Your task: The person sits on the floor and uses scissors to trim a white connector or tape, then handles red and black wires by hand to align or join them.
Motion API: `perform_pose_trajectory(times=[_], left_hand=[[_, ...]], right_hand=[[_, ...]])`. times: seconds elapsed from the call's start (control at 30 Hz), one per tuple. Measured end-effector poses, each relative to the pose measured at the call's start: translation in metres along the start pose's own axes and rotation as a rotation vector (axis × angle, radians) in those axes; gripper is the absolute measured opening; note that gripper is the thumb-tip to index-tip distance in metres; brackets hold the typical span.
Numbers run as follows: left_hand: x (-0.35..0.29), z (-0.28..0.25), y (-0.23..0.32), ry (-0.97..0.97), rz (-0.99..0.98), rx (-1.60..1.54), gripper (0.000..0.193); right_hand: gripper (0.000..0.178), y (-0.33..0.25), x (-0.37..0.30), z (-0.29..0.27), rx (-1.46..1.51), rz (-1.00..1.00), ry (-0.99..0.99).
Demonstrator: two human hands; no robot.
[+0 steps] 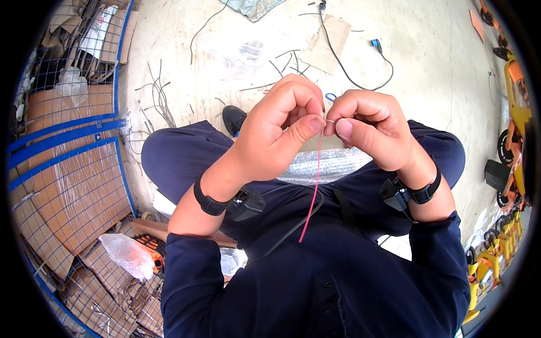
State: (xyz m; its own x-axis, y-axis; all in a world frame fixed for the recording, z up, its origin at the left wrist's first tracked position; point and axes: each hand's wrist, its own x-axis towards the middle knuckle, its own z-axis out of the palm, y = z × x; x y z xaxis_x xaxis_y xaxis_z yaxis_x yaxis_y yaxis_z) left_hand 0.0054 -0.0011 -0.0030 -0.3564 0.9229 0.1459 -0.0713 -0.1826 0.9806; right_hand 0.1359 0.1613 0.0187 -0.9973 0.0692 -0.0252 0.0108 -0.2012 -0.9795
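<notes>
Left grip (282,127): pinching red wire (314,191), tail hanging below. Right grip (373,127): pinching pale strand (331,120) just beside left. Risk: strand possibly slipping or snapping, uneven pulling causing it. Knees (174,149) flanking grips, leaving room forward; blue fence (107,125) standing well left.

A pale, brightly lit floor (428,62) spreads around me; on my left, a blue mesh cage (107,127) holds cardboard (84,197), and yellow-and-orange wheeled frames (519,110) line my right.
</notes>
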Motion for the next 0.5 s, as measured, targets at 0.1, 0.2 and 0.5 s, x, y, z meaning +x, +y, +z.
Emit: perform_pose_trajectory(times=[0.1, 0.2, 0.5], left_hand=[[0.001, -0.001, -0.002, 0.0, 0.099, 0.196, 0.009], [0.003, -0.003, -0.003, 0.026, 0.166, 0.398, 0.011], [0.009, -0.008, 0.011, 0.241, 0.359, 0.743, 0.015]], right_hand=[[0.01, -0.003, 0.001, 0.001, -0.068, 0.051, 0.008], [0.01, -0.003, 0.003, 0.001, -0.13, 0.081, 0.026], [0.011, 0.0, 0.003, -0.001, -0.325, -0.089, 0.134]])
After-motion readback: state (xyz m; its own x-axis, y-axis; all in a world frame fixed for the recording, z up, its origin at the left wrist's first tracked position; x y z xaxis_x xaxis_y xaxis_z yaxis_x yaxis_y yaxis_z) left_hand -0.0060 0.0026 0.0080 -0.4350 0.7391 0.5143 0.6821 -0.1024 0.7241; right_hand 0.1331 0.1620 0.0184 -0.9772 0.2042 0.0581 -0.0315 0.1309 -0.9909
